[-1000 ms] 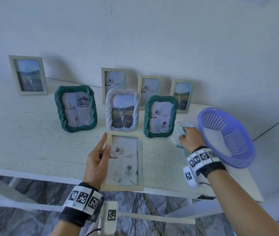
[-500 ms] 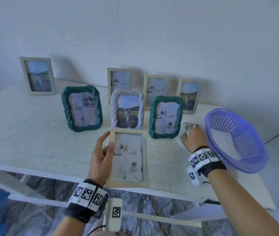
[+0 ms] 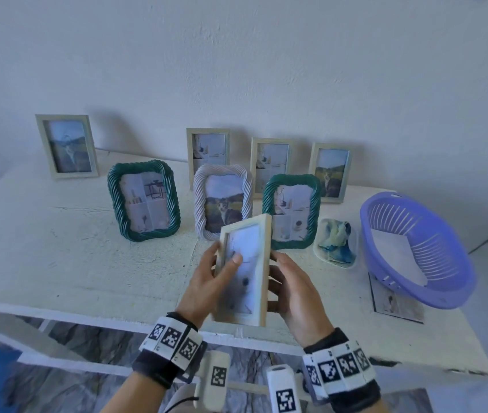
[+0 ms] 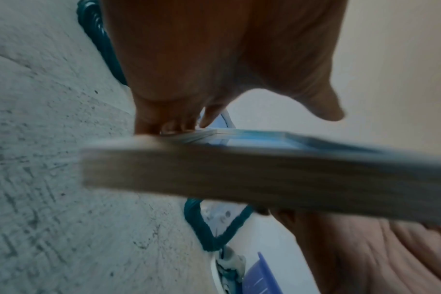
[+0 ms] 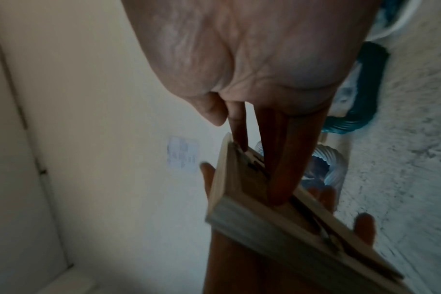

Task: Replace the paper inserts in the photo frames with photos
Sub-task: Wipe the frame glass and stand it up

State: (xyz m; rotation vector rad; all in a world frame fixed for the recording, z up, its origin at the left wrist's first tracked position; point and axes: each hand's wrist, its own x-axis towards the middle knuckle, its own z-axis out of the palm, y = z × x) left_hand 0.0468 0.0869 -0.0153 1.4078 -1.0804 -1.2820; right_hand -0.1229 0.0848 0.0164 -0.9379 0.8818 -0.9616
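A light wooden photo frame (image 3: 253,242) with a pale paper insert is lifted off the white table (image 3: 58,248) and tilted, its glass facing left. My left hand (image 3: 207,281) grips its left edge, thumb on the glass and fingers behind. My right hand (image 3: 291,286) holds the right edge, with fingers on the back. The left wrist view shows the frame (image 4: 239,175) edge-on and blurred under the left hand (image 4: 189,69). In the right wrist view, the fingers of my right hand (image 5: 252,59) reach along the frame's back (image 5: 277,228). A loose photo (image 3: 394,302) lies partly under the purple basket (image 3: 415,248).
Three twisted frames stand mid-table: green (image 3: 144,201), white (image 3: 221,201), green (image 3: 291,210). Several wooden frames lean on the wall behind, such as one at the far left (image 3: 67,146). A small dish with a cloth (image 3: 336,242) sits left of the basket.
The wooden frame, flat on the table under my left hand, is now raised and tilted. My right hand left the dish with the cloth and came across to the frame.
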